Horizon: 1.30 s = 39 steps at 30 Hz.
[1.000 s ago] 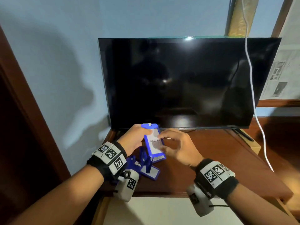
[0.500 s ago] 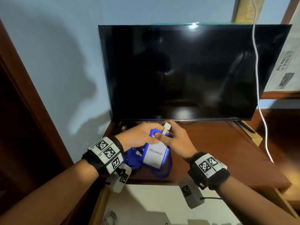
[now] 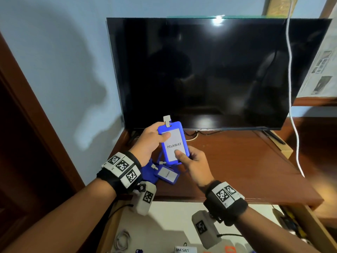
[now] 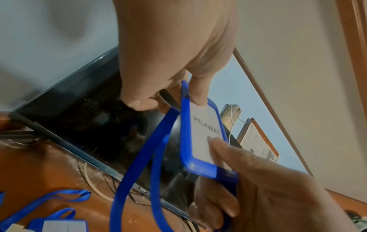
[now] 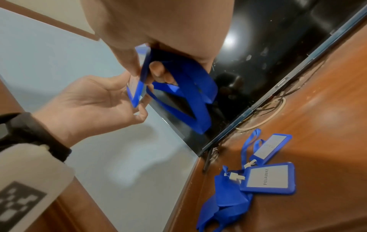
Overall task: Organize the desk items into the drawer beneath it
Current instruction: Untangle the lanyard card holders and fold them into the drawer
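Note:
A blue badge holder [image 3: 173,141] with a white card reading PELAWAT is held upright above the wooden desk [image 3: 228,161], in front of the TV. My left hand [image 3: 153,141] pinches its top left corner, thumb on the card. My right hand [image 3: 191,161] grips its bottom edge, thumb on the card face, fingers behind with the folded blue lanyard [image 5: 188,94]. The same badge holder [image 4: 204,133] shows in the left wrist view. Two more blue badge holders [image 5: 268,179] with lanyards lie on the desk's left front corner [image 3: 166,175].
A large black TV [image 3: 209,70] stands at the back of the desk, with cables under it. A white cable [image 3: 291,88] hangs on the right. The open drawer [image 3: 164,225] below the desk edge holds a coiled cable, a box and small items.
Both hands have lifted the badge holder off the pile and turned it upright. The right hand has moved from the clip at its top to its bottom edge.

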{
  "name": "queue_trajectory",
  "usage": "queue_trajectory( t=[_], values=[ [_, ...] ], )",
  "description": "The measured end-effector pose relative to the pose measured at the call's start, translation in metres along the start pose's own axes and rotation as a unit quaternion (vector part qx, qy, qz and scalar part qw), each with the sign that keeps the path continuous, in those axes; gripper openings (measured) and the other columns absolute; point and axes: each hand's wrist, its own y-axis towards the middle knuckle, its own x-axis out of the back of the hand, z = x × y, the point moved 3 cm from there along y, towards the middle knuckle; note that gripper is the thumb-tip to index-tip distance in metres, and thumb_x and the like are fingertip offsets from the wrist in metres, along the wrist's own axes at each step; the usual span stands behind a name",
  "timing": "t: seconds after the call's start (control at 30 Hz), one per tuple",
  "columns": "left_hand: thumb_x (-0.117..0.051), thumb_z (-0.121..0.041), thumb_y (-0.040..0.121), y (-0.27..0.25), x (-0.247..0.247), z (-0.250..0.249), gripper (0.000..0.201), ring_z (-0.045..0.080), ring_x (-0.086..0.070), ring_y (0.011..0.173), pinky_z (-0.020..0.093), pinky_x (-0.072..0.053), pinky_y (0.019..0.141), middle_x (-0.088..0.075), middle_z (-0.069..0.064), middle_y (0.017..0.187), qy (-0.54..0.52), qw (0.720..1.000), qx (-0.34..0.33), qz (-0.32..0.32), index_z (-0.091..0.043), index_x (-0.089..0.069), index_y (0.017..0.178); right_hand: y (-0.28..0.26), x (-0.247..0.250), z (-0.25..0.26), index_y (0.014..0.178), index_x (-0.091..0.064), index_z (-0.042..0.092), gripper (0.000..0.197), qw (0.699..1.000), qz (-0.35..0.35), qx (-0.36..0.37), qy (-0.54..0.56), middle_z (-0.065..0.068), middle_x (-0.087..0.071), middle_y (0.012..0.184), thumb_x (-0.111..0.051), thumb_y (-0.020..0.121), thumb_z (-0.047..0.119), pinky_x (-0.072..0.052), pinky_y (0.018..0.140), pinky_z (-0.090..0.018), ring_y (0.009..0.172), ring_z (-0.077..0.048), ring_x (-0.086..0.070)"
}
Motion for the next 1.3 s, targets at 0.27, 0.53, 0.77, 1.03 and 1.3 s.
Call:
queue_trajectory(
  t=[0.27,0.53,0.77,1.03,1.3],
  values=[
    [-0.057,-0.008,0.094,-0.001,-0.009,-0.001,0.022,0.021,-0.062,0.106,0.030,-0.050,0.086,-0.066,0.010,0.112,0.059,0.998,-0.010,0.001,-0.013,-0.057,0.115,-0.005,0.013,0.000,0.082,-0.063,-0.002,0.012,1.000,0.017,-0.020,-0.008,0.014,-0.058,0.050,-0.060,0.091,0.005,-0.033,0.044,-0.009,0.040,0.000,-0.046],
    [-0.057,0.005,0.089,0.005,0.009,-0.002,0.030,0.027,-0.064,0.096,0.034,-0.049,0.073,-0.067,0.013,0.103,0.042,0.999,-0.019,-0.020,-0.024,-0.062,0.096,-0.008,0.049,-0.016,0.042,-0.053,0.030,0.054,0.993,-0.041,-0.021,-0.106,0.016,-0.028,0.041,-0.068,0.085,0.000,-0.021,0.047,-0.019,0.045,-0.003,-0.021],
    [-0.056,-0.003,0.093,-0.001,-0.006,0.004,0.027,0.026,-0.067,0.101,0.046,-0.055,0.086,-0.070,0.011,0.108,0.010,1.000,0.014,0.023,-0.018,-0.064,0.114,-0.003,0.056,-0.017,0.055,-0.059,0.030,0.036,0.972,-0.014,-0.062,-0.225,0.016,-0.055,0.046,-0.074,0.079,0.007,-0.036,0.051,-0.016,0.043,0.000,-0.043],
    [-0.048,0.004,0.094,-0.004,-0.030,-0.006,0.031,0.032,-0.065,0.105,0.044,-0.051,0.090,-0.067,0.019,0.114,-0.078,0.994,0.038,0.071,-0.013,-0.063,0.116,0.010,0.025,0.024,0.094,-0.060,-0.011,0.017,0.993,-0.011,-0.070,0.092,-0.016,-0.066,0.078,-0.044,0.090,-0.007,-0.044,0.047,-0.020,0.059,-0.016,-0.062],
    [-0.052,-0.004,0.095,0.002,-0.032,-0.012,0.028,0.027,-0.068,0.098,0.039,-0.056,0.080,-0.069,0.014,0.108,-0.178,0.984,0.025,0.001,-0.014,-0.061,0.120,0.013,0.014,0.032,0.099,-0.061,0.002,0.022,0.994,0.039,-0.055,0.082,-0.010,-0.073,0.090,-0.054,0.097,0.022,-0.053,0.057,-0.023,0.073,-0.022,-0.070]
  ],
)
